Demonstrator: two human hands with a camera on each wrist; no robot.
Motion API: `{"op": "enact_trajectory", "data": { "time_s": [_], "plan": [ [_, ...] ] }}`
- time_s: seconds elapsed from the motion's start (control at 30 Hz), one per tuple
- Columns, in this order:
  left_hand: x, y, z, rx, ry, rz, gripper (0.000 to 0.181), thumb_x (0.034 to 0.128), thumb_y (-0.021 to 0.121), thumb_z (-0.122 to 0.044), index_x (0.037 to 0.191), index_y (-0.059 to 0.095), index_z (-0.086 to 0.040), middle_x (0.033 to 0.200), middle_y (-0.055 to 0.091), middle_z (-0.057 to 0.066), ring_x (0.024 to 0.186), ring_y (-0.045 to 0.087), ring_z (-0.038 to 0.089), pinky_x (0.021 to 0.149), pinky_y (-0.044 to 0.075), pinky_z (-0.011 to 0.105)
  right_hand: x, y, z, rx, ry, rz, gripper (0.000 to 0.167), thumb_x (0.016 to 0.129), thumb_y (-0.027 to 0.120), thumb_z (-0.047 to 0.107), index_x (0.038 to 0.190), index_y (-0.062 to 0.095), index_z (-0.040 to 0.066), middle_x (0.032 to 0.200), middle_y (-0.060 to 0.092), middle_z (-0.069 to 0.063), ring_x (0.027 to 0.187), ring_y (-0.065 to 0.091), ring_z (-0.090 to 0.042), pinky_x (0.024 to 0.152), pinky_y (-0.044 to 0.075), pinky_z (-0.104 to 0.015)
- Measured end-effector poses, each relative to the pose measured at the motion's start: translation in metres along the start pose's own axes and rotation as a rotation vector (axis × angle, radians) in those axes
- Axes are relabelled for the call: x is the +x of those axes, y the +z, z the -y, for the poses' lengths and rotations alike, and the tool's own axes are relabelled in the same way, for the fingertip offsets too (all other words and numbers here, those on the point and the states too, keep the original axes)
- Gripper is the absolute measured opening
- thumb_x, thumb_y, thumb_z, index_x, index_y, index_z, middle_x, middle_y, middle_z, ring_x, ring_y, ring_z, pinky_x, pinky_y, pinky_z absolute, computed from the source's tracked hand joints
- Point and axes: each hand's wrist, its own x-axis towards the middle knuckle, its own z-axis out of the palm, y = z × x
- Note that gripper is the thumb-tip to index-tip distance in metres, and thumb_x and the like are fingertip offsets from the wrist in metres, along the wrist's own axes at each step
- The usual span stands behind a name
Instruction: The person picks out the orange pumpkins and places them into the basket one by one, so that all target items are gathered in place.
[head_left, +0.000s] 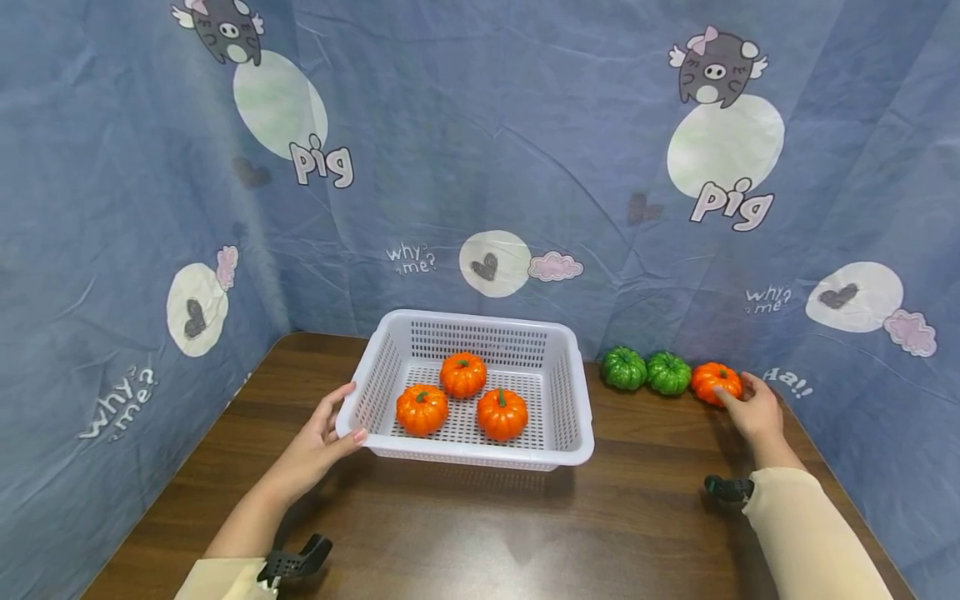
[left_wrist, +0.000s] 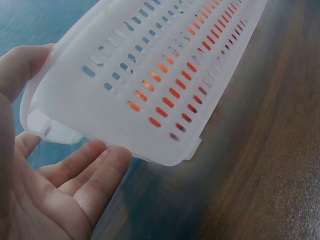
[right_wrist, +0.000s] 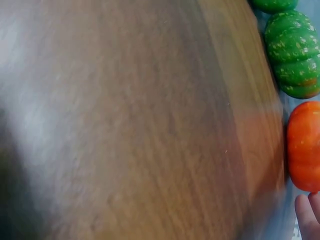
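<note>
In the head view, a white slotted plastic basket (head_left: 480, 451) stands on the brown table with three small orange pumpkins (head_left: 502, 415) inside. My left hand (head_left: 318, 442) holds its near left corner. Closer up, the left wrist view shows the basket (left_wrist: 65, 100) between the thumb and the fingers (left_wrist: 105, 180) of that hand. My right hand (head_left: 757, 412) is at another orange pumpkin (head_left: 715, 382), its thumb across the front and fingers at the right side. Straight fingertips (right_wrist: 306, 215) reach this pumpkin (right_wrist: 306, 150) in the right wrist view; whether they press it is unclear.
Two green pumpkins (head_left: 668, 373) sit in a row left of the right hand's orange one, close to the back curtain (head_left: 480, 167). Blue printed cloth surrounds the back and sides of the wooden table (head_left: 480, 533). Black straps with cameras (head_left: 296, 560) are on both wrists.
</note>
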Motion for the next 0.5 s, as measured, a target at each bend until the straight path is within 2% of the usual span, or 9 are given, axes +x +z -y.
{"op": "enact_trajectory", "data": {
  "time_s": [0.3,0.5],
  "plan": [
    [0.0006,0.0007,-0.0010,-0.004,0.004,0.005,0.082,0.0963,0.066,-0.012,0.159,0.013,-0.015,0.149,0.035,0.030,0.125,0.050,0.040,0.089,0.049,0.019,-0.0003,-0.0004,0.0018,0.096,0.060,0.050,0.076,0.100,0.058,0.032,0.152,0.024,-0.011,0.150,0.032,-0.037,0.137,0.036,-0.049,0.112,0.031,-0.054],
    [-0.0004,0.0000,-0.0008,-0.004,0.006,0.005,0.082,0.0962,0.066,-0.011,0.158,0.013,-0.014,0.150,0.034,0.030,0.125,0.050,0.039,0.089,0.049,0.019,0.0009,0.0014,0.0012,0.141,0.057,0.047,0.072,0.099,0.062,0.024,0.152,0.026,-0.010,0.147,0.036,-0.038,0.136,0.039,-0.048,0.111,0.033,-0.052]
  ]
}}
